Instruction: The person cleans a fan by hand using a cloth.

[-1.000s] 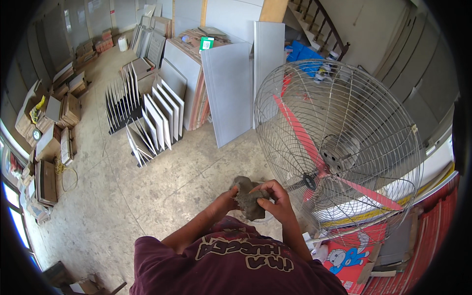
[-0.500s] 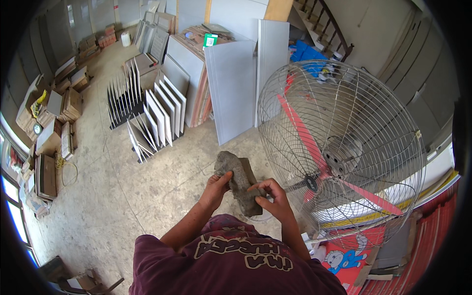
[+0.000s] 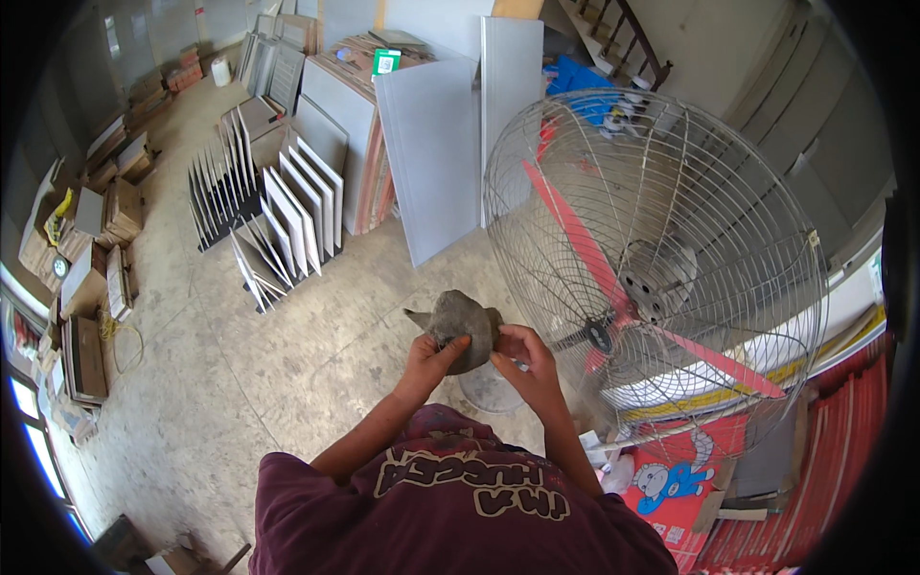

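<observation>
In front of my chest I hold a grey, soft-looking, cloth-like piece (image 3: 462,321) with both hands; its exact kind I cannot make out. It is bunched into a rounded shape, with a pointed flap sticking out on the left. My left hand (image 3: 427,366) is closed on its lower left part, thumb pressed on the front. At the right edge my right hand (image 3: 527,362) pinches it between thumb and fingers. Below the hands a pale round object (image 3: 491,391) shows partly on the floor.
A large wire-caged fan (image 3: 652,278) with red blades stands close on my right. Ahead are upright white panels in a rack (image 3: 297,216) and leaning grey boards (image 3: 431,158). Cardboard boxes (image 3: 86,278) line the left. Red flat boxes (image 3: 800,479) lie at the lower right.
The grey piece has gone from a long, hanging folded strip to a rounded bunch held a little higher. My hands have shifted up with it. The view has turned slightly.
</observation>
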The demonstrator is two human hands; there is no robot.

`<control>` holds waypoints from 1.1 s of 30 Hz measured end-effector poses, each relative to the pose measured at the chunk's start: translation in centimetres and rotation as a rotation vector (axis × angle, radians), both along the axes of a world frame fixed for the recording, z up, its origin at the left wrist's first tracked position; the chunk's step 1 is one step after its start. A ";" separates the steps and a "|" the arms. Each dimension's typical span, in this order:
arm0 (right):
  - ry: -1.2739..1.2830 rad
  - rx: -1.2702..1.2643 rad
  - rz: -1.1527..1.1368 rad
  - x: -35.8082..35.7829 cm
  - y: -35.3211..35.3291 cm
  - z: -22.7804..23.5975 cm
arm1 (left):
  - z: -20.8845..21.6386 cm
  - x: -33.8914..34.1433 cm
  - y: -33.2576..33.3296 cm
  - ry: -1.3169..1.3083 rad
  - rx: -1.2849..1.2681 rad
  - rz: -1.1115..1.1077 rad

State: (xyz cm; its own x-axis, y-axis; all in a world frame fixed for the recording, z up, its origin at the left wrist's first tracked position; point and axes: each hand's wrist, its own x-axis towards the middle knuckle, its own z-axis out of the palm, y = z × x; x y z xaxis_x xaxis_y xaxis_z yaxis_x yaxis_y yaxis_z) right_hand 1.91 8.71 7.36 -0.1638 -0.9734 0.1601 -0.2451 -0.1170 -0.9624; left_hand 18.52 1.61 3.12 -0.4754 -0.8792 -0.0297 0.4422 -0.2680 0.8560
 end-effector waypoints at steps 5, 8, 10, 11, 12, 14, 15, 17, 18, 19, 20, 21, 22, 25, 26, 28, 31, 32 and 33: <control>0.090 -0.012 -0.070 0.1 0.0 0.0 | 0.6 0.0 0.2 -0.042 -0.084 -0.059; 0.083 -0.018 -0.075 0.0 0.1 -0.3 | 0.7 0.0 0.3 -0.074 -0.083 -0.108; 0.051 -0.024 -0.084 0.1 0.1 -0.3 | 0.2 -0.1 0.1 -0.073 -0.090 -0.145; 0.045 -0.018 -0.089 0.0 0.2 -0.4 | -0.2 -0.1 0.0 -0.074 -0.098 -0.170; 0.039 -0.013 -0.093 0.0 0.2 -0.5 | -0.4 -0.1 0.0 -0.075 -0.106 -0.195; 0.040 0.000 -0.104 0.0 0.3 -0.6 | -0.2 -0.4 0.0 -0.045 -0.095 -0.166; 0.047 0.008 -0.110 0.1 0.3 -0.6 | 0.0 -0.6 0.0 -0.030 -0.090 -0.152; 0.042 0.026 -0.117 0.2 0.3 -0.6 | 0.2 -0.6 -0.1 -0.010 -0.084 -0.175; 0.029 0.037 -0.119 0.3 0.3 -0.4 | 0.3 -0.6 -0.2 0.000 -0.082 -0.186; 0.017 0.048 -0.121 0.3 0.3 -0.4 | 0.4 -0.6 -0.4 -0.024 -0.092 -0.203; -0.006 0.062 -0.127 0.3 0.3 -0.4 | 0.5 -0.4 -0.5 -0.048 -0.103 -0.219; -0.028 0.077 -0.133 0.1 0.3 -0.5 | 0.4 -0.2 -0.7 -0.072 -0.113 -0.235; -0.050 0.091 -0.138 0.0 0.3 -0.6 | 0.1 -0.1 -0.8 -0.094 -0.142 -0.233; -0.087 0.112 -0.186 -0.2 0.5 -0.7 | -1.0 0.4 -1.4 -0.142 -0.190 -0.174; -0.118 0.107 -0.205 -0.3 0.5 -0.8 | -1.3 0.5 -1.6 -0.147 -0.180 -0.124; -0.180 0.097 -0.241 -0.4 0.5 -0.9 | -1.3 0.7 -1.9 -0.232 -0.185 0.010; -0.152 0.127 -0.234 -0.2 0.6 -0.3 | 0.0 1.0 -1.6 -0.380 -0.533 0.205; -0.152 0.120 -0.224 -0.2 0.6 -0.3 | 0.9 1.2 -1.4 -0.438 -0.638 0.157; -0.151 0.112 -0.213 -0.1 0.6 -0.3 | 1.8 1.3 -1.4 -0.492 -0.815 0.119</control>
State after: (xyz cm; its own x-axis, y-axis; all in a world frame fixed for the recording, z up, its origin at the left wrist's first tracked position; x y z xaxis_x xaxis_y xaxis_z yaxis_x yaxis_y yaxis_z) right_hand 1.82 9.30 7.03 -0.3803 -0.9248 0.0117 -0.1056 0.0309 -0.9939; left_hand 19.81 0.19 4.89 -0.4788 -0.7599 0.4396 -0.0308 0.5150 0.8566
